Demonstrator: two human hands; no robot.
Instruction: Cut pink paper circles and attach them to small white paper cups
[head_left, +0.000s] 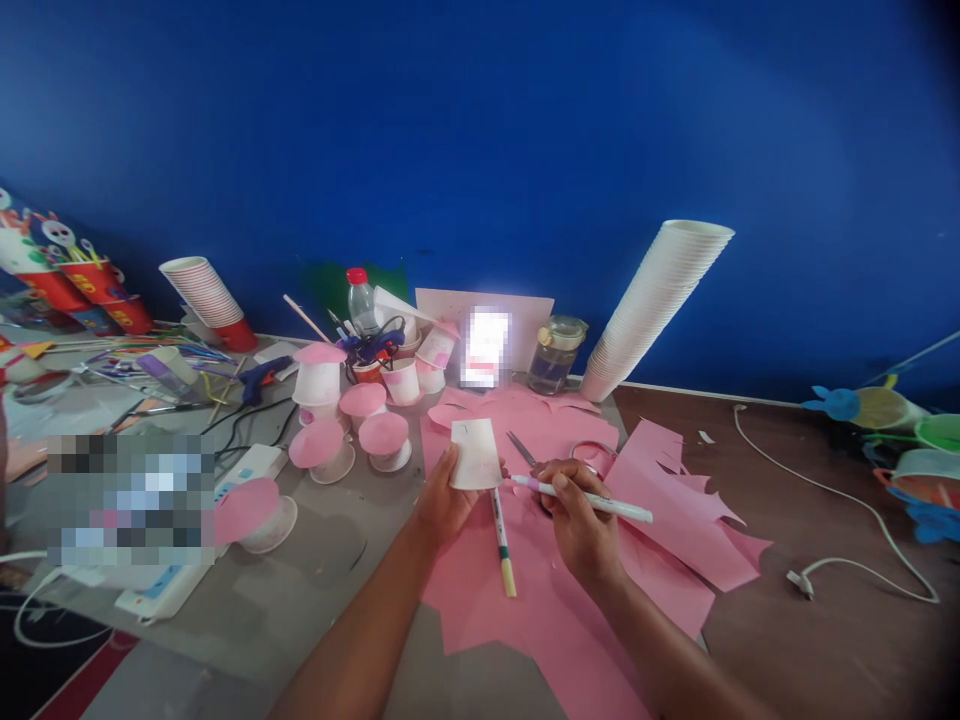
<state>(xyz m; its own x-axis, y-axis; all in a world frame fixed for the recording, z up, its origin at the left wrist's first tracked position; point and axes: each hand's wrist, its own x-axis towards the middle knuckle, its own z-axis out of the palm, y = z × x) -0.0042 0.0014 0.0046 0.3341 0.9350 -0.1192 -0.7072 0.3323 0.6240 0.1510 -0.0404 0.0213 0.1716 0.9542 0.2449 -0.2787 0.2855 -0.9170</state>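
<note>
My left hand grips a white paper cup, which is turned upside down. In my right hand is a white marker pen, its pinkish tip end close to the cup's lower right edge; I cannot tell whether it touches. Below the cup lies a second marker with a green band and a yellowish end. Scissors rest behind my right hand, partly hidden by it. Cut pink paper spreads beneath both hands.
Several white cups with pink paper tops stand left of my hands. A lit phone, a glass jar and a tall stack of cups are at the back. A power strip lies left; a white cable lies right.
</note>
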